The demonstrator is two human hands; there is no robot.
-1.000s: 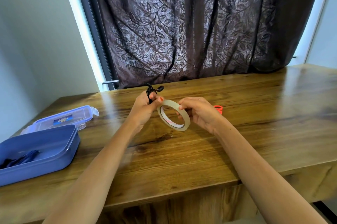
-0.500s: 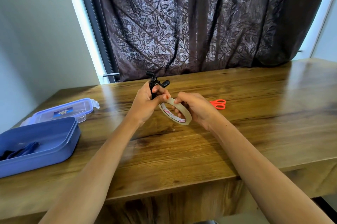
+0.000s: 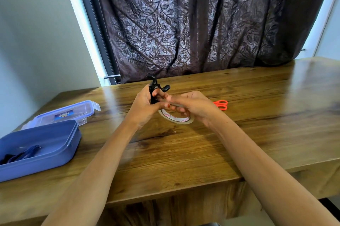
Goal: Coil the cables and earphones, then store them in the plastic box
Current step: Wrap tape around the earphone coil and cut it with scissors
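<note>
Gripping coiled black earphones (image 3: pixel 153 88) upright in my left hand (image 3: pixel 144 106), right hand (image 3: pixel 196 108) curled round the tape roll (image 3: pixel 177 119) just beside, both over the tabletop (image 3: pixel 257 133), plastic box (image 3: pixel 55 154) open at left.

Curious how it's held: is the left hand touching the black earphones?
Touching. The head view shows the left hand with fingers curled round the bundled earphones, buds poking out above.

both forearms stretch forward, hands meeting; the left hand (image 3: pixel 144 105) curls its fingers round the earphones (image 3: pixel 153 87); the right hand (image 3: pixel 196 109) pinches the tape roll (image 3: pixel 176 120), its fingertips against the left thumb
</note>
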